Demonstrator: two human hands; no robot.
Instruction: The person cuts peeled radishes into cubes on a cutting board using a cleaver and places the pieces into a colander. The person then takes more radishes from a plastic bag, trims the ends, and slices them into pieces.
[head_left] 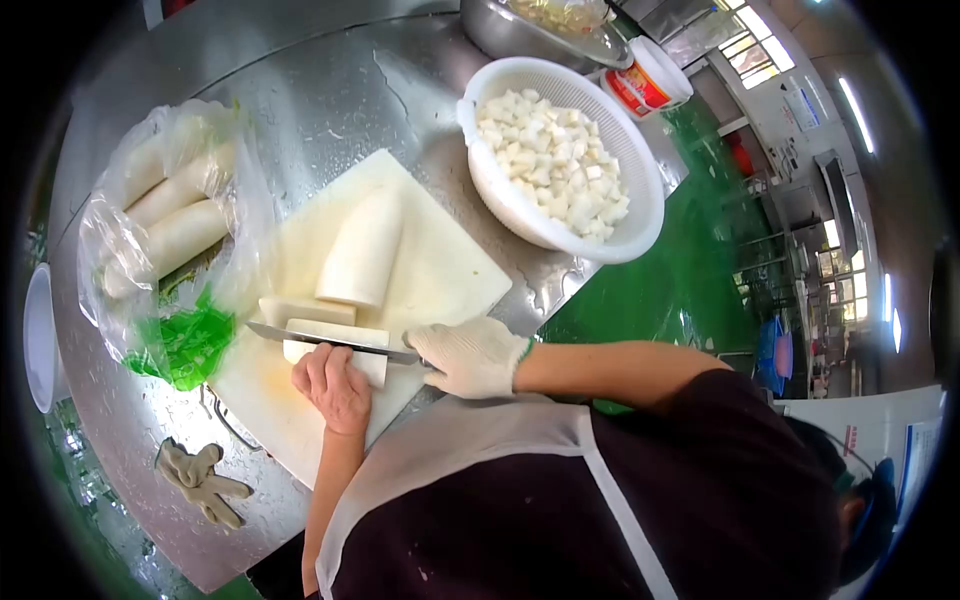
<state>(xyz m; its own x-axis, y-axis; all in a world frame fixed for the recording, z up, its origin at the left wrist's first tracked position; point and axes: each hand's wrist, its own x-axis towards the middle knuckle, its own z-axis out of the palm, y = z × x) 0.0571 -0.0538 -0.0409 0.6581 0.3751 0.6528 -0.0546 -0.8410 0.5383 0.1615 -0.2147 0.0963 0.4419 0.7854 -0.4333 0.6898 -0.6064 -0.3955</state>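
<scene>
My right hand (pixel 470 357), in a white knit glove, is wrapped round the handle of a kitchen knife (pixel 330 342). The blade lies across a thick slab of white radish (pixel 368 370). Bare, my left hand (pixel 335 388) presses its bent fingers on that slab, close to the blade. Just beyond the knife are a cut radish slab (pixel 340 328) and another slab (pixel 308 308). A larger peeled radish length (pixel 362 248) rests farther up the white cutting board (pixel 440 255), its cut face toward my hands.
Left of the board, a clear plastic bag (pixel 120 215) holds whole radishes. A white colander (pixel 480 165) of radish cubes stands at upper right, near a metal bowl (pixel 490 35) and a white tub (pixel 650 75). A loose glove (pixel 203 482) lies on the steel table (pixel 330 90).
</scene>
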